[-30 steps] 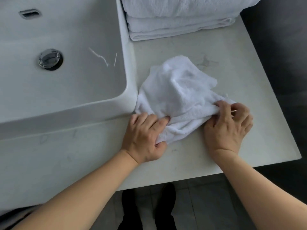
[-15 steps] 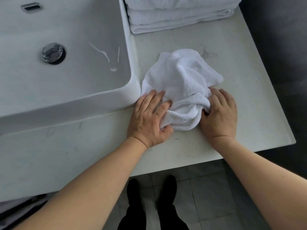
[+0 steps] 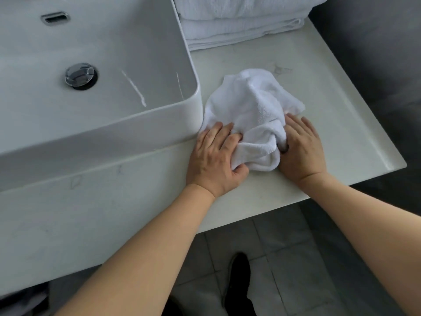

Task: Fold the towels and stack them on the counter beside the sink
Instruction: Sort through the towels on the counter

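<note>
Towel on the counter, right of the sink

The crumpled towel (image 3: 250, 110) lies on the counter (image 3: 341, 133), touching the sink (image 3: 136, 133) on its right; the folded stack (image 3: 239, 23) sits behind it, also just right of the sink; both hands (image 3: 216, 160) (image 3: 300, 149) rest on the towel's near edge.

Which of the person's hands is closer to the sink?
The left hand, right beside the sink wall at its near corner. The right hand is on the far side of the crumpled towel from the sink.

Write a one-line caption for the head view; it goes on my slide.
Both hands, left hand and right hand, gather a crumpled white towel beside the sink, folded towels stacked behind.
</note>
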Tool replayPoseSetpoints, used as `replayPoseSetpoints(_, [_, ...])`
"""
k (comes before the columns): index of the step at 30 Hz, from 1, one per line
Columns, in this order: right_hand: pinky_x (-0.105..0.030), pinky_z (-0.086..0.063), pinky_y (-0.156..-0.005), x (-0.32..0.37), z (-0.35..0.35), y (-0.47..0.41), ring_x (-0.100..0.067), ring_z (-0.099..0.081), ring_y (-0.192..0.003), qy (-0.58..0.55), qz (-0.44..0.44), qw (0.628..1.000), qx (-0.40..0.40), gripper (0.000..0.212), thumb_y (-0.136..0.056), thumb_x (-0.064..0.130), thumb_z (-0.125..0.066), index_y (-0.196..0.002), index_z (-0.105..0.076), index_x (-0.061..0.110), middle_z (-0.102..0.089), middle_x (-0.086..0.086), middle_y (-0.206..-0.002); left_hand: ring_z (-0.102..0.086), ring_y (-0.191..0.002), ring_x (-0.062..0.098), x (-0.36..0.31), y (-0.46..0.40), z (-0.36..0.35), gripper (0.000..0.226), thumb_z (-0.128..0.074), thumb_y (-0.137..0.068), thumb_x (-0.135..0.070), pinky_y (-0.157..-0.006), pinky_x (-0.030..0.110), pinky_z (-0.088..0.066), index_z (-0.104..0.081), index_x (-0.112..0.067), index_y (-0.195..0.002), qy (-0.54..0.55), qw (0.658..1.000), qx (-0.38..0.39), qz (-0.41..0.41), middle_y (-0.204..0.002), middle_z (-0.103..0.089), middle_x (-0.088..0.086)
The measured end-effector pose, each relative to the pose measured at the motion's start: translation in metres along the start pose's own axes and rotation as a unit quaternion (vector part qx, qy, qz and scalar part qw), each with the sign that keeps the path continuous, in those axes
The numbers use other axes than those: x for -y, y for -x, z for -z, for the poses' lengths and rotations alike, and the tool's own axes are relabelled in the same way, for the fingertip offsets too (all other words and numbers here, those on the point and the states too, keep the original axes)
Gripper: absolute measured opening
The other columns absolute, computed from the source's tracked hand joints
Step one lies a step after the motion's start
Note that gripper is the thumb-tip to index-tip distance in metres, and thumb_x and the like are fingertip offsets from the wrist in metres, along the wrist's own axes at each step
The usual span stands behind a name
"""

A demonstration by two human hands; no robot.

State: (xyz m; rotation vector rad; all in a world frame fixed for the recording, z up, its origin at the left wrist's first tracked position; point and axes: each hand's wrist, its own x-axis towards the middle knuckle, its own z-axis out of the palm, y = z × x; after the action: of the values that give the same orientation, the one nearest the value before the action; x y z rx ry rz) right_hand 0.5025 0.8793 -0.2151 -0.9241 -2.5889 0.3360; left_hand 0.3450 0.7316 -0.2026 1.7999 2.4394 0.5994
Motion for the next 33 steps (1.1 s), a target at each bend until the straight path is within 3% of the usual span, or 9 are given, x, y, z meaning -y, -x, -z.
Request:
replayPoseSetpoints(3, [-0.041, -0.039, -0.098, 0.028, -0.004, 0.025, -0.033, -0.062, -0.108, 0.018, 0.042, 0.997, -0.060, 0.032, -0.082, 0.035, -0.058, -0.089, -0.068, 0.005, -0.068, -0.012, -0.108, -0.051, -0.131, 0.030, 0.013, 0.035, 0.011, 0.058, -0.053, -0.073, -0.042, -0.113, 0.043, -0.033, -0.065, -0.012, -0.121, 0.016, 1.000, 0.000, -0.013, -0.135, -0.061, 0.008])
replayPoseSetpoints(5, [-0.039, -0.041, -0.090, 0.049, -0.007, 0.044, -0.034, -0.063, -0.094, 0.019, 0.083, 0.993, -0.087, 0.027, -0.081, 0.030, -0.062, -0.082, -0.068, 0.004, -0.066, -0.013, -0.093, -0.054, -0.128, 0.029, 0.032, 0.062, 0.022, 0.056, -0.058, -0.072, -0.039, -0.111, 0.041, -0.036, -0.065, -0.013, -0.121, 0.034, 0.999, 0.003, -0.018, -0.131, -0.064, 0.008])
replayPoseSetpoints(9, [-0.038, -0.046, -0.083, 0.109, -0.013, 0.069, -0.033, -0.060, -0.084, -0.005, 0.168, 0.985, -0.049, 0.024, -0.076, 0.028, -0.068, -0.077, -0.064, 0.004, -0.061, -0.011, -0.082, -0.060, -0.119, 0.029, 0.080, 0.115, 0.057, 0.050, -0.056, -0.073, -0.034, -0.107, 0.038, -0.039, -0.067, -0.012, -0.116, 0.031, 0.999, 0.023, -0.030, -0.124, -0.067, 0.008])
replayPoseSetpoints(14, [-0.037, -0.047, -0.064, 0.210, -0.037, 0.069, -0.030, -0.055, -0.065, -0.049, 0.249, 0.967, -0.010, 0.021, -0.069, 0.024, -0.066, -0.077, -0.055, 0.007, -0.054, -0.007, -0.075, -0.061, -0.116, 0.033, 0.151, 0.189, 0.105, 0.049, -0.051, -0.072, -0.028, -0.103, 0.046, -0.047, -0.065, -0.011, -0.116, 0.013, 0.998, 0.054, 0.018, -0.122, -0.066, 0.011])
replayPoseSetpoints(18, [-0.035, -0.043, -0.061, 0.283, -0.067, 0.061, -0.028, -0.052, -0.063, -0.077, 0.290, 0.954, -0.007, 0.022, -0.072, 0.023, -0.063, -0.079, -0.057, 0.004, -0.053, -0.007, -0.074, -0.059, -0.120, 0.033, 0.209, 0.242, 0.133, 0.046, -0.057, -0.075, -0.032, -0.105, 0.048, -0.043, -0.060, -0.014, -0.118, 0.030, 0.998, 0.041, 0.048, -0.125, -0.065, 0.012])
replayPoseSetpoints(22, [-0.038, -0.045, -0.059, 0.356, -0.106, 0.056, -0.029, -0.053, -0.061, -0.101, 0.316, 0.943, -0.015, 0.026, -0.071, 0.025, -0.065, -0.081, -0.059, 0.001, -0.055, -0.008, -0.074, -0.060, -0.116, 0.032, 0.271, 0.286, 0.160, 0.044, -0.055, -0.078, -0.035, -0.105, 0.043, -0.041, -0.067, -0.006, -0.109, 0.037, 0.995, 0.005, 0.090, -0.119, -0.067, 0.012])
replayPoseSetpoints(28, [-0.033, -0.045, -0.058, 0.482, -0.158, 0.049, -0.026, -0.056, -0.063, -0.151, 0.348, 0.925, 0.000, 0.041, -0.066, 0.027, -0.068, -0.097, -0.060, 0.002, -0.060, -0.005, -0.077, -0.057, -0.081, 0.030, 0.369, 0.348, 0.211, 0.027, -0.052, -0.079, -0.030, -0.074, 0.037, -0.045, -0.060, -0.005, -0.086, 0.042, 0.976, -0.103, 0.186, -0.087, -0.063, 0.007])
replayPoseSetpoints(33, [-0.041, -0.047, -0.075, 0.541, -0.192, 0.034, -0.032, -0.058, -0.083, -0.157, 0.335, 0.928, 0.044, 0.047, -0.076, 0.034, -0.061, -0.117, -0.048, 0.015, -0.060, -0.010, -0.098, -0.051, -0.074, 0.028, 0.436, 0.380, 0.231, 0.021, -0.048, -0.079, -0.029, -0.069, 0.036, -0.037, -0.053, -0.008, -0.078, 0.026, 0.956, -0.164, 0.240, -0.080, -0.056, 0.004])
